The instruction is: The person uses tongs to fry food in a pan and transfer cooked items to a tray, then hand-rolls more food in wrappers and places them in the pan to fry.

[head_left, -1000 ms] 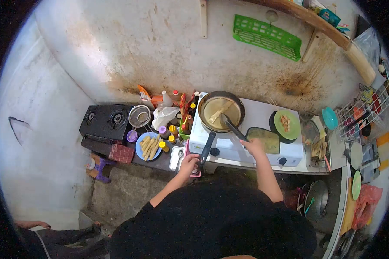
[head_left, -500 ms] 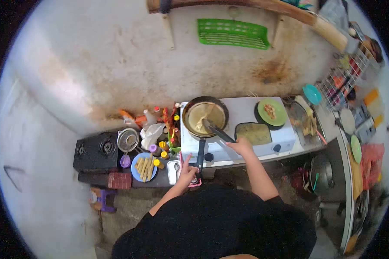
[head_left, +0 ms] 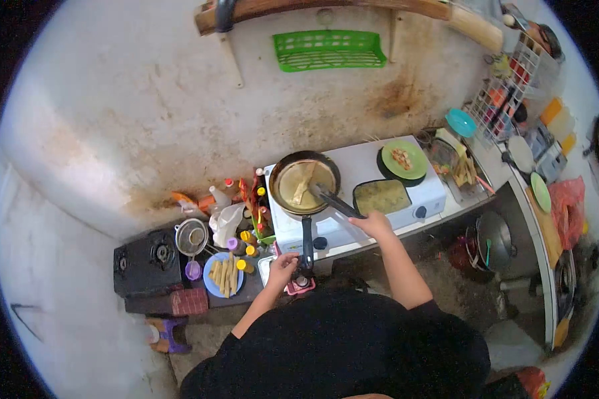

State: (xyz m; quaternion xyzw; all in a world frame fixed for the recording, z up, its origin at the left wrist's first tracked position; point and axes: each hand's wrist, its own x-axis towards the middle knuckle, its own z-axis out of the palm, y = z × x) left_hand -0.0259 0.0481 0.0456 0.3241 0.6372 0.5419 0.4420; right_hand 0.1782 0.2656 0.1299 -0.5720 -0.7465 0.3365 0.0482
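Observation:
A dark frying pan [head_left: 280,161] sits on the left side of the white stove [head_left: 353,163]. In it lies a thin pale crepe [head_left: 304,178], with a folded strip across its middle. My right hand [head_left: 375,226] is closed around the handle of a dark spatula [head_left: 339,203], whose grey tip touches the crepe. Just left of the black pan handle, my left hand [head_left: 283,268] has its fingers curled together; whether anything is between them I cannot make out. Below that handle is a small pink-edged object [head_left: 301,286].
A blue plate [head_left: 211,287] of rolled pieces stands left, near yellow-capped jars [head_left: 245,266] and a strainer [head_left: 192,237]. On the stove are a dark tray [head_left: 382,197] of yellowish food and a green plate [head_left: 416,149]. A second, black stove [head_left: 148,254] is at far left.
The view has shifted and turned slightly. A folded strip of the crepe now stretches farther across the pan by the spatula tip. My left hand's fingers have gone from extended to curled.

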